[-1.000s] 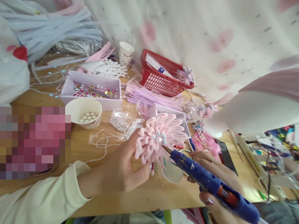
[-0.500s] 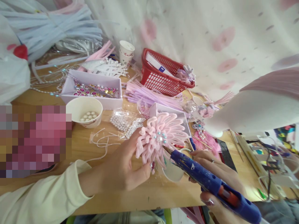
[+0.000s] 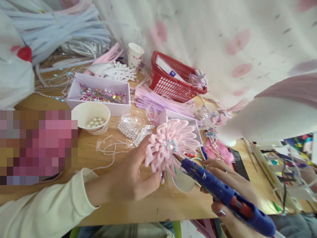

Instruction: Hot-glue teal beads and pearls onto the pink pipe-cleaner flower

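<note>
Between the thumb and fingers of my left hand (image 3: 138,175) is a pink flower (image 3: 160,152) made of fuzzy looped stems. Pearl and light-blue beads cluster at its centre. My right hand (image 3: 230,181) is wrapped round a blue glue gun (image 3: 210,185), whose metal nozzle points left at the flower, close beside the beads; I cannot tell if it touches. The right fingers are partly hidden behind the gun. Under the flower, a pale cup (image 3: 184,181) shows in part. A white box (image 3: 196,129) is half hidden behind the petals.
A paper cup of pearls (image 3: 104,115), a box of gems (image 3: 99,105) and bags of beads (image 3: 130,125) lie left of the flower. Behind stand a red basket (image 3: 170,84) and lilac stems (image 3: 158,100). A white mannequin form (image 3: 267,112) juts in from the right.
Hardly anything differs. The glue gun's nozzle has shifted slightly left and up towards the beaded centre, while both hands keep their hold.
</note>
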The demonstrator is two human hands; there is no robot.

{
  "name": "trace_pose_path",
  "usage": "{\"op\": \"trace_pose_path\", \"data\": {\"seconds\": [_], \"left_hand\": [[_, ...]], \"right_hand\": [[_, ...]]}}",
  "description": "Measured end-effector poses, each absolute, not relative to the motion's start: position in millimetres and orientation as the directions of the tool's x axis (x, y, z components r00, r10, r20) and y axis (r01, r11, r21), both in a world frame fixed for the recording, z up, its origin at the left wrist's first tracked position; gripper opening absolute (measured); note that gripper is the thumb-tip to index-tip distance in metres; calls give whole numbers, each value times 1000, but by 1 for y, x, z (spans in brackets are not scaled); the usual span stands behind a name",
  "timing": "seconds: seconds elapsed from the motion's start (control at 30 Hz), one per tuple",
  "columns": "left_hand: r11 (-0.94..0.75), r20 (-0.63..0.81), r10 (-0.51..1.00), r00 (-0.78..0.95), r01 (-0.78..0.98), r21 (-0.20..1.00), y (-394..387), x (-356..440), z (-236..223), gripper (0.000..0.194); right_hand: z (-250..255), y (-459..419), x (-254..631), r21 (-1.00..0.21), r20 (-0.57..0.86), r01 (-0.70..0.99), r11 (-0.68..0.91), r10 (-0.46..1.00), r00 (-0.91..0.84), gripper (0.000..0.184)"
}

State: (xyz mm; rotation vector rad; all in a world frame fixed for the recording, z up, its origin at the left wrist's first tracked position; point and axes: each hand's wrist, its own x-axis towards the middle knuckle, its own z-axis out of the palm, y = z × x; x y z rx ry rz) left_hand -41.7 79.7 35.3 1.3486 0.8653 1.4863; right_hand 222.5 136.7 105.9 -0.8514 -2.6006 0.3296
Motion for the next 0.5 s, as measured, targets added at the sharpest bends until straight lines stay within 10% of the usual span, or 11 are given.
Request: {"op": "trace_pose_path", "data": {"seconds": [0.5], "left_hand": [[-420, 430, 898, 96, -107, 901, 79, -42, 25, 67]], "right_hand": [[120, 132, 207, -374, 283, 482, 792, 593, -754, 46]]}}
